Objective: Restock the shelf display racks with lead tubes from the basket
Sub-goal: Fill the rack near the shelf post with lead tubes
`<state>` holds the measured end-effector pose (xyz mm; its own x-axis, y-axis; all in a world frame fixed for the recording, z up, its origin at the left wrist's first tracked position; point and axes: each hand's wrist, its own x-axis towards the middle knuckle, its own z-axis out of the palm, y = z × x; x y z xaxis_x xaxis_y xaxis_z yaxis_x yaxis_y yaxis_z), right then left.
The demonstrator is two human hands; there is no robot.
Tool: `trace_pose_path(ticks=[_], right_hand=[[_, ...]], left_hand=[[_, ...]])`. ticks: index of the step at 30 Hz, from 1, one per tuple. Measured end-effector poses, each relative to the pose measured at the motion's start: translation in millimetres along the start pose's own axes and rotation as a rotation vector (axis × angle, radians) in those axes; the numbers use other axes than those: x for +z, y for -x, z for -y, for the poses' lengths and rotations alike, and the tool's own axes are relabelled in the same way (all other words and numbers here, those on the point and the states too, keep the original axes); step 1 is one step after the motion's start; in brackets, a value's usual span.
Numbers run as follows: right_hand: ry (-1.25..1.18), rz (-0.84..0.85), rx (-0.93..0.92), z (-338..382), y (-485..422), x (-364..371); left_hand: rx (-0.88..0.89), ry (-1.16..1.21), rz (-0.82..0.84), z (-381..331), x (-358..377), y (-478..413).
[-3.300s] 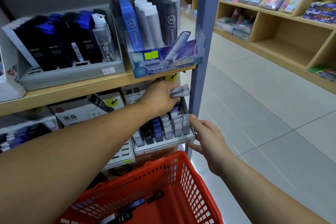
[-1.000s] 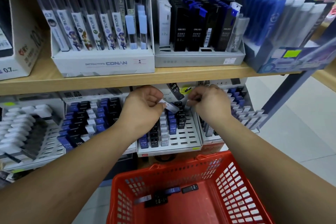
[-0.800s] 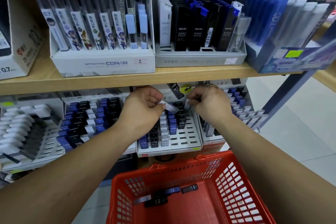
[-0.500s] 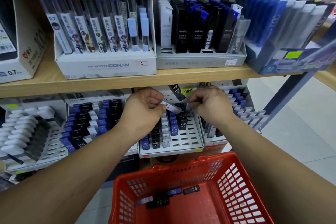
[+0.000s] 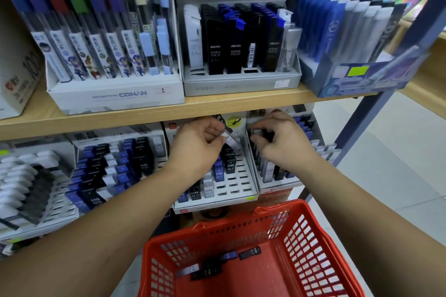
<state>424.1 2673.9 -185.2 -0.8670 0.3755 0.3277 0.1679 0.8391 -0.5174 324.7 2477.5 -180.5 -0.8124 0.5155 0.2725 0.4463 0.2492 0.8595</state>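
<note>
The grip of the left hand (image 5: 198, 144) pinched the upper end of a white lead tube (image 5: 231, 142) above the middle rack (image 5: 237, 188), at 12 o'clock from the basket (image 5: 296, 210). Light, stiff, probably slick plastic, it seemed best taken by its flat sides. Its long axis ran 10-to-4 o'clock, free end low. Whether the curled grip of the right hand (image 5: 282, 144) held anything could not be told.
</note>
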Motion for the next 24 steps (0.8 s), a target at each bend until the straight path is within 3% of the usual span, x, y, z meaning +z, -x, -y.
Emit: trace_pose_path(ticks=[3,8,17,21,24], right_hand=[[-0.004,-0.066,-0.025,-5,8,-3],[0.187,-0.019,-0.09,-11,27,1],[0.331,0.032,-0.049,-13,39,-5],[0.339,0.048,-0.043,-13,40,-6],[0.329,0.057,-0.042,-12,39,-7]], left_hand=[[0.053,-0.097,0.017,1,15,-5],[0.13,-0.362,0.05,10,27,-11],[0.041,-0.333,0.129,6,40,-22],[0.068,-0.369,0.157,11,36,-23],[0.205,-0.466,0.213,13,40,-23]])
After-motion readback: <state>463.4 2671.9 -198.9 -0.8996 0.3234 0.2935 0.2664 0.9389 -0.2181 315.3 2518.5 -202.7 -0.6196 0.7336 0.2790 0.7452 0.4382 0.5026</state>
